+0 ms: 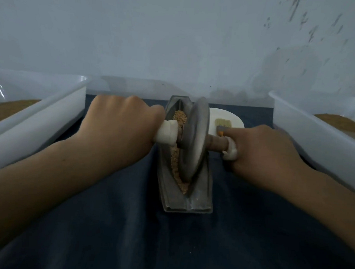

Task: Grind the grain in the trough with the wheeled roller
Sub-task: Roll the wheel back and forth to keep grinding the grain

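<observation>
Dark cloth (107,233) bears a trough (202,196) of tan, perhaps crushed grain (175,160); left grip (120,123), right grip (259,150) clasp roller (194,139).

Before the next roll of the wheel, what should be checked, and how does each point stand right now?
1. Left hand grips white-wrapped left handle: ok.
2. Right hand grips white-wrapped right handle: ok.
3. Grey metal disc wheel sits in grey boat-shaped metal trough: ok.
4. Tan grain lies along the trough's groove: ok.
5. Small bristle brush on white plate clear of the right hand: cannot tell.
</observation>
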### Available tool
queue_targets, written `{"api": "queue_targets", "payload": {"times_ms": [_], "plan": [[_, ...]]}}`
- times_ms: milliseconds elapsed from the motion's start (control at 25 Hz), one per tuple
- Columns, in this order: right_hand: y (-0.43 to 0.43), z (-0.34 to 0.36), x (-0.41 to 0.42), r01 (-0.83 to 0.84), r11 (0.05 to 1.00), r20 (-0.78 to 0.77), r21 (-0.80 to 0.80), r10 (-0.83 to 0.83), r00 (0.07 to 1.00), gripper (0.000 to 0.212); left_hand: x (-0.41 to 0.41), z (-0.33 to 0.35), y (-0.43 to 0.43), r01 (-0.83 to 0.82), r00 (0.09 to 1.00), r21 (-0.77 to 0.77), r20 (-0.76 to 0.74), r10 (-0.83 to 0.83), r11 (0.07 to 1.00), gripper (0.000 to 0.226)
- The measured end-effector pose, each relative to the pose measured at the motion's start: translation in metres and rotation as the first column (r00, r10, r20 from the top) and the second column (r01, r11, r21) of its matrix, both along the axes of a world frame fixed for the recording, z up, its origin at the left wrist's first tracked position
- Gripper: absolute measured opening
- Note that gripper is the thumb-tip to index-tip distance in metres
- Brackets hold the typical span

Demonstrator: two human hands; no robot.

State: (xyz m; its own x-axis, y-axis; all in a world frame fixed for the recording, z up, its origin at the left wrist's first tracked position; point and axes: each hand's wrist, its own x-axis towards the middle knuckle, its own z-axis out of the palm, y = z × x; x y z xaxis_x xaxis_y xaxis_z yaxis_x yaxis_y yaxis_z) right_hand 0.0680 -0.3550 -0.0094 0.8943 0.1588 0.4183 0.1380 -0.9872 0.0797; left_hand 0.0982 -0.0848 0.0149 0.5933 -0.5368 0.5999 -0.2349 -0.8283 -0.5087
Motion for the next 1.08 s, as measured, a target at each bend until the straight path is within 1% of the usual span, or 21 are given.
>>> {"api": "queue_targets", "payload": {"times_ms": [40,80,160,240,320,400,440,520,640,680,760,840,920,960,1040,1080], "plan": [[-0.001,-0.001,-0.004,-0.014,1.000,-0.034,0.008,0.014,0.999,0.026,-0.002,0.002,0.001,0.011,1.000,0.002,0.009,-0.011,1.000,0.040],[-0.001,0.000,-0.005,-0.018,1.000,-0.038,0.003,0.018,0.999,0.024,0.000,0.001,0.001,0.012,1.000,-0.009,0.008,-0.012,1.000,0.040],[0.001,0.003,0.007,0.015,0.999,0.013,-0.051,-0.015,1.000,0.015,0.014,-0.005,-0.002,-0.040,0.998,-0.036,-0.051,0.038,0.999,0.038],[0.009,0.008,0.034,0.066,0.988,0.070,-0.143,-0.057,0.996,0.024,0.040,-0.016,-0.006,-0.078,0.990,-0.095,-0.124,0.066,0.992,0.026],[0.019,0.015,0.069,0.101,0.985,0.067,-0.138,-0.092,0.993,0.013,0.065,-0.020,-0.012,-0.122,0.980,-0.192,-0.177,0.088,0.974,0.012],[0.028,0.021,0.091,0.140,0.983,0.040,-0.117,-0.136,0.990,0.018,0.078,-0.020,-0.016,-0.164,0.971,-0.238,-0.209,0.115,0.957,0.010],[0.028,0.021,0.092,0.143,0.983,0.051,-0.115,-0.138,0.989,0.018,0.078,-0.020,-0.016,-0.167,0.972,-0.251,-0.202,0.117,0.954,0.010],[0.026,0.016,0.076,0.116,0.987,0.097,-0.112,-0.105,0.990,0.012,0.063,-0.022,-0.013,-0.136,0.984,-0.247,-0.144,0.102,0.960,0.014],[0.013,0.007,0.033,0.069,0.992,0.100,-0.102,-0.059,0.993,0.027,0.025,-0.020,-0.004,-0.069,0.998,-0.144,-0.024,0.066,0.987,0.032],[0.010,0.008,0.020,0.043,0.995,0.089,-0.095,-0.035,0.995,0.026,0.015,-0.018,-0.001,-0.054,0.999,-0.111,-0.014,0.052,0.992,0.035],[0.005,0.011,0.004,0.011,0.992,0.101,-0.122,0.001,0.995,0.020,0.003,-0.015,0.003,-0.049,0.998,-0.090,-0.053,0.044,0.995,0.037],[0.006,0.013,0.006,0.034,0.987,0.109,-0.157,-0.017,0.994,0.025,0.004,-0.018,0.003,-0.070,0.994,-0.108,-0.093,0.060,0.992,0.037],[0.012,0.016,0.030,0.064,0.982,0.092,-0.177,-0.049,0.995,0.029,0.020,-0.020,-0.001,-0.118,0.987,-0.137,-0.123,0.102,0.984,0.032],[0.015,0.017,0.046,0.077,0.985,0.075,-0.157,-0.066,0.995,0.024,0.032,-0.021,-0.005,-0.128,0.986,-0.149,-0.122,0.110,0.980,0.025],[0.022,0.015,0.077,0.115,0.990,0.048,-0.085,-0.111,0.993,0.008,0.059,-0.017,-0.016,-0.143,0.984,-0.173,-0.133,0.121,0.974,0.007],[0.023,0.013,0.089,0.138,0.989,0.028,-0.044,-0.137,0.990,0.006,0.069,-0.011,-0.022,-0.157,0.979,-0.162,-0.152,0.133,0.974,0.004]]}}
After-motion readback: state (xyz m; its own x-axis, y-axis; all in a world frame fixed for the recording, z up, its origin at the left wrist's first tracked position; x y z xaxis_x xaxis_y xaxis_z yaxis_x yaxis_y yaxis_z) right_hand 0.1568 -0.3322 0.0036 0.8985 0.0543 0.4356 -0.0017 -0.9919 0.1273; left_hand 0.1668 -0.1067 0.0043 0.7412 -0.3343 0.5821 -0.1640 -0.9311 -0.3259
